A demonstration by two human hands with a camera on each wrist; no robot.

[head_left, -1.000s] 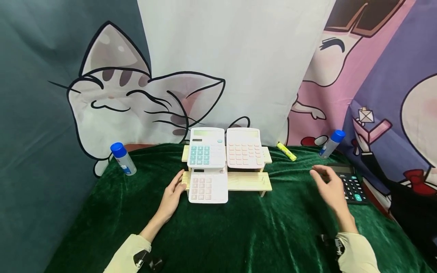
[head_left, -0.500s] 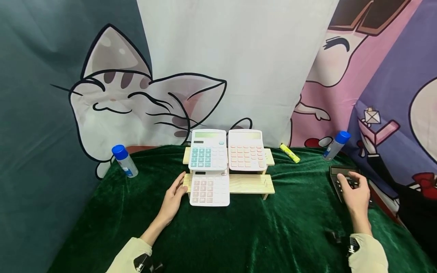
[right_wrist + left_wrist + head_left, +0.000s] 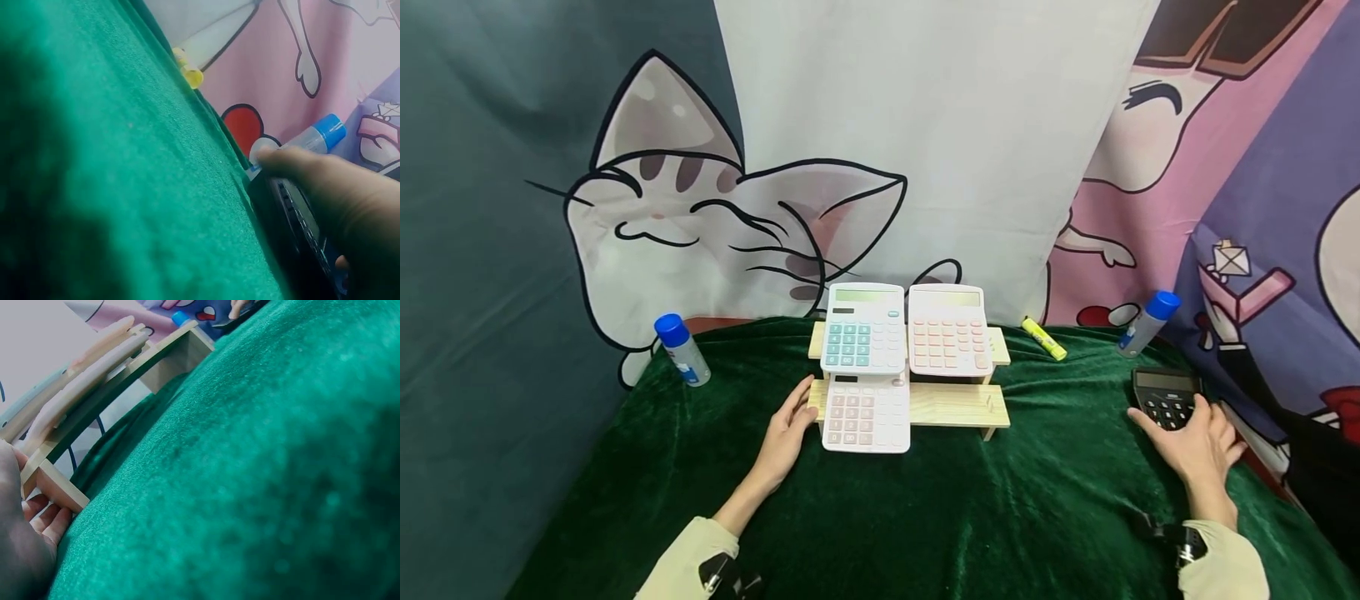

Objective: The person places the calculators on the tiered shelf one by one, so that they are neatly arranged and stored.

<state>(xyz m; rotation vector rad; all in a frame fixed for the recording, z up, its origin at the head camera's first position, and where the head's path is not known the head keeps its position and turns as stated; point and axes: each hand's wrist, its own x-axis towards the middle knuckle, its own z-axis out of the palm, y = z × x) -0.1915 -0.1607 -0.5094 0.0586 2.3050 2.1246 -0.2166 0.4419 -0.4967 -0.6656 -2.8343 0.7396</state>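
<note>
My left hand (image 3: 784, 437) holds the left end of a small two-step wooden stand (image 3: 955, 405); the left wrist view shows its fingers curled round the stand's leg (image 3: 61, 487). On the lower step leans a white calculator with pink keys (image 3: 865, 417). The upper step bears a white calculator with teal keys (image 3: 863, 329) and another with pink-edged keys (image 3: 949, 332). At the right, my right hand (image 3: 1202, 450) spreads thumb and fingers about the lower part of a black calculator (image 3: 1165, 398) lying on the cloth. Its thumb (image 3: 306, 167) is straight beside the calculator; most fingertips are hidden.
A glue stick with a blue cap (image 3: 683, 350) stands at the left, and a similar one (image 3: 1148, 325) behind the black calculator. A yellow-green tube (image 3: 1043, 338) lies right of the stand. Green velvet cloth (image 3: 940, 517) covers the table; a printed curtain (image 3: 970, 150) hangs behind.
My right hand has moved right and down, from left of the black calculator to over it and then to its lower end. My left hand stays at the stand. The view shifts slightly.
</note>
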